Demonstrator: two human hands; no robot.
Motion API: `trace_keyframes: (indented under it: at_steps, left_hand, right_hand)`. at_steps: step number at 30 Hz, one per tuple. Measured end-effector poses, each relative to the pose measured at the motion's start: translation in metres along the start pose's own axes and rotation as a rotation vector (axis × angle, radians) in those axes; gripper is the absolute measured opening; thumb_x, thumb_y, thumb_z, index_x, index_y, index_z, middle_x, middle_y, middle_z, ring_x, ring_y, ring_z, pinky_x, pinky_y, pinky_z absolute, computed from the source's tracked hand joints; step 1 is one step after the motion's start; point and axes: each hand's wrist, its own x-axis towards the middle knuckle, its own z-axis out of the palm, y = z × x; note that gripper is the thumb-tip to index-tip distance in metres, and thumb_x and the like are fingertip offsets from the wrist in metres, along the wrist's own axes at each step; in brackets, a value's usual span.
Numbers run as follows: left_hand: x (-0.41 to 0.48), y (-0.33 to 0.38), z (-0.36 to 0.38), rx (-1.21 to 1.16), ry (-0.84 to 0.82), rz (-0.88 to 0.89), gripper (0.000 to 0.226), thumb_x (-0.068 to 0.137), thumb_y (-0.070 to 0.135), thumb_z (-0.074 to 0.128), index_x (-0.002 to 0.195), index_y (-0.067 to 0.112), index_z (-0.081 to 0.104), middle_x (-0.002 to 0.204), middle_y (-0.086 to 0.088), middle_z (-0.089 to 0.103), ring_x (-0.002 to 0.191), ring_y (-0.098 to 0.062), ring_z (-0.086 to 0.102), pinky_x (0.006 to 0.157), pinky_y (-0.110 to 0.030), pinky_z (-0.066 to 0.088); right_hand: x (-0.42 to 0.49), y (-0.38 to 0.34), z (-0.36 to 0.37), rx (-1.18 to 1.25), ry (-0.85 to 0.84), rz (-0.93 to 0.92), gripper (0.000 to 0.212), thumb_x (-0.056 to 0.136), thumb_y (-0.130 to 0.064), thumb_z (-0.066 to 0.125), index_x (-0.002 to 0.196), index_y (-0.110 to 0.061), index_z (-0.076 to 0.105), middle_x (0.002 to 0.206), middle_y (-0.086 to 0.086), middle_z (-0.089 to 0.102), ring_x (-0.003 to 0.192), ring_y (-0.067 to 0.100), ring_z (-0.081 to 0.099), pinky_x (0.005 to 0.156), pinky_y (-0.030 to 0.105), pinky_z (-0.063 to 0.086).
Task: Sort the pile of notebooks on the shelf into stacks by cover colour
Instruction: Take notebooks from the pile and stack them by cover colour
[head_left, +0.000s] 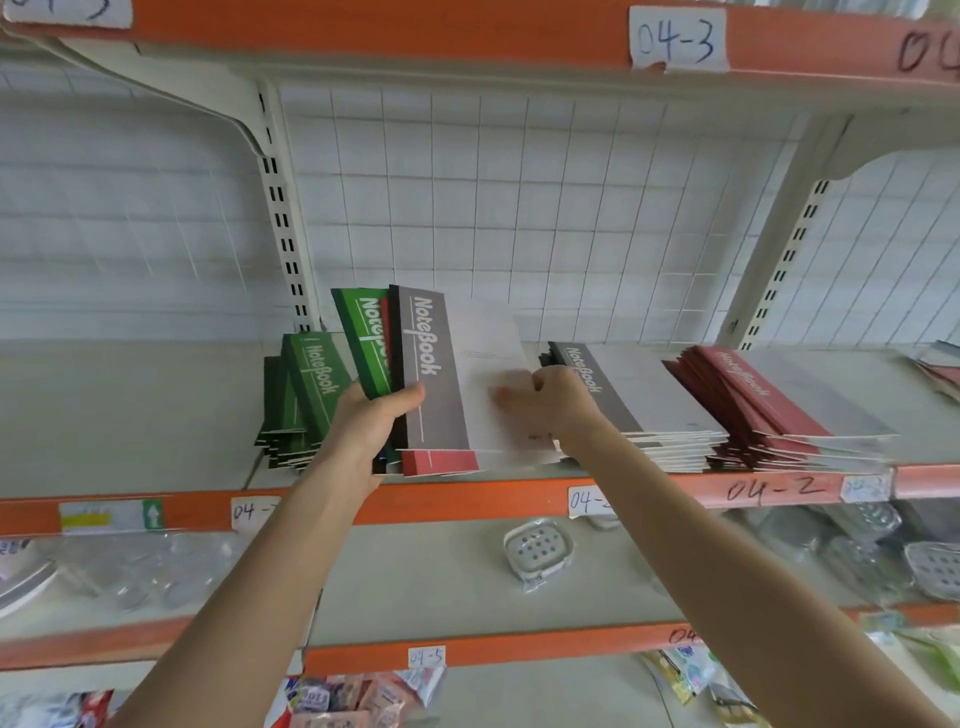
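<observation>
My left hand (371, 415) grips a mixed bundle of notebooks held tilted above the shelf, thumb on the front one. The front one is a grey-brown notebook (439, 374); behind it show a green notebook (363, 338) and a red notebook (441, 462) at the bottom. My right hand (550, 400) pinches the white right part of the grey-brown notebook's cover. On the shelf (156, 395) lie a green stack (298, 400) at the left, a grey-brown stack (639, 400) right of my hands, and a red stack (769, 405) further right.
The shelf's orange front edge (467, 499) carries handwritten labels. Another shelf with an orange edge (415, 36) hangs overhead. White upright posts (283, 223) stand against a wire grid back. Below are a soap dish (537, 551) and plastic-wrapped goods. More notebooks (940, 364) lie at the far right.
</observation>
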Motion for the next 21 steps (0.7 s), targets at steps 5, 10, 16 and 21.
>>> trace_keyframes:
  at_steps: [5, 10, 16, 21]
  left_hand:
    - [0.009, -0.008, 0.04, 0.008, -0.01, -0.036, 0.013, 0.094, 0.024, 0.055, 0.107, 0.024, 0.056, 0.105, 0.004, 0.058, 0.097, -0.016, 0.053, 0.091, -0.031, 0.039]
    - [0.01, -0.015, 0.086, 0.082, -0.06, -0.047, 0.002, 0.094, 0.02, 0.056, 0.093, 0.021, 0.056, 0.088, 0.003, 0.062, 0.087, -0.018, 0.059, 0.085, -0.031, 0.041]
    - [0.01, -0.018, 0.107, 0.073, -0.051, -0.07, 0.007, 0.094, 0.02, 0.056, 0.099, 0.018, 0.06, 0.105, -0.005, 0.067, 0.098, -0.023, 0.062, 0.092, -0.036, 0.044]
    - [0.009, -0.017, 0.109, 0.071, 0.012, -0.059, 0.007, 0.094, 0.018, 0.056, 0.088, 0.022, 0.058, 0.092, -0.002, 0.065, 0.095, -0.024, 0.062, 0.093, -0.04, 0.045]
  right_hand:
    - [0.009, 0.025, -0.043, -0.053, 0.108, 0.016, 0.021, 0.082, -0.02, 0.066, 0.093, -0.002, 0.066, 0.08, 0.008, 0.058, 0.076, 0.021, 0.055, 0.063, 0.026, 0.04]
    - [0.016, 0.062, -0.098, -0.064, 0.207, 0.059, 0.023, 0.083, -0.014, 0.065, 0.101, 0.0, 0.063, 0.088, 0.012, 0.06, 0.078, 0.025, 0.058, 0.062, 0.032, 0.05]
    - [0.039, 0.106, -0.149, -0.339, 0.316, 0.148, 0.03, 0.083, -0.018, 0.064, 0.107, 0.001, 0.06, 0.095, 0.011, 0.063, 0.077, 0.024, 0.056, 0.057, 0.027, 0.046]
    - [0.051, 0.117, -0.155, -0.483, 0.31, 0.139, 0.024, 0.088, -0.012, 0.061, 0.105, 0.003, 0.057, 0.088, 0.011, 0.057, 0.076, 0.024, 0.052, 0.064, 0.029, 0.046]
